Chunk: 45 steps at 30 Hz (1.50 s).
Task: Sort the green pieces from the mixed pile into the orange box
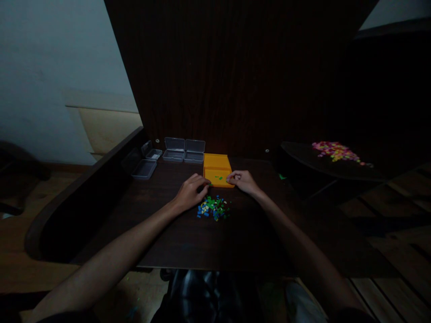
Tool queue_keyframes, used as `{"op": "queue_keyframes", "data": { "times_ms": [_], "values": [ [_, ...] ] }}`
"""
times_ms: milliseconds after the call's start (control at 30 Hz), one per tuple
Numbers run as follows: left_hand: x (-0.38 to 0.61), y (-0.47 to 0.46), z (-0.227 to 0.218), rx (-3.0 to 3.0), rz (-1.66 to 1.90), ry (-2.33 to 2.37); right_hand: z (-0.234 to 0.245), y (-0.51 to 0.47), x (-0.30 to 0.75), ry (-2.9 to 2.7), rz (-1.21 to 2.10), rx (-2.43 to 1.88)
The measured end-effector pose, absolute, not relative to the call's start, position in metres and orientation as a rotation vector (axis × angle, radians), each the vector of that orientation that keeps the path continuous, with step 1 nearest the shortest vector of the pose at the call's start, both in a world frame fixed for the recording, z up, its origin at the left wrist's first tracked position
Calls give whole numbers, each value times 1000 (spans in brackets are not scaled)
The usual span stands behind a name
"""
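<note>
A small heap of tiny blue, green and yellow pieces (pixel 214 208) lies on the dark wooden table (pixel 188 237). Just behind it stands an open orange box (pixel 217 169) with a few green pieces inside. My left hand (pixel 191 191) rests with curled fingers at the heap's upper left, fingertips pinched together by the box's front edge; what they hold is too small to make out. My right hand (pixel 243 181) is curled against the box's front right corner, fingers touching its rim.
Several clear plastic boxes (pixel 184 150) with raised lids stand at the table's back left, one more (pixel 144 169) nearer the left edge. A pile of pink and yellow pieces (pixel 335 151) lies on a dark surface at right. A single green piece (pixel 282 177) sits apart.
</note>
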<state>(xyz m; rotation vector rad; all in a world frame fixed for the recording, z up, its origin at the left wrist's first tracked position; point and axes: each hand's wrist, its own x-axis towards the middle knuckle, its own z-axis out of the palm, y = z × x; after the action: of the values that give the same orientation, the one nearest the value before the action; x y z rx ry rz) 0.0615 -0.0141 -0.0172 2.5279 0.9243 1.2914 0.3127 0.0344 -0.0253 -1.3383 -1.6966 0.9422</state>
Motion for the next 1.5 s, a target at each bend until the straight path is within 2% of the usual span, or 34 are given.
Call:
{"op": "queue_keyframes", "data": {
  "times_ms": [267,433,700,1000,1333,1500],
  "values": [
    [63,-13,-14,2196,1260,1087,-16,30,312,-1712,926,-1371],
    [65,-6,-17,1782,1159,1075,-2,15,303,-1711,745,-1283],
    [67,-5,-20,1411,1082,964,8,-20,275,-2070,461,-1076],
    [69,-8,-17,1342,1054,928,3,-19,271,-2082,470,-977],
    [70,-6,-19,1364,1094,912,-5,-9,275,-1925,625,-1111],
    [68,-1,-22,1413,1117,925,-7,6,293,-1777,540,-1244]
  ]
}}
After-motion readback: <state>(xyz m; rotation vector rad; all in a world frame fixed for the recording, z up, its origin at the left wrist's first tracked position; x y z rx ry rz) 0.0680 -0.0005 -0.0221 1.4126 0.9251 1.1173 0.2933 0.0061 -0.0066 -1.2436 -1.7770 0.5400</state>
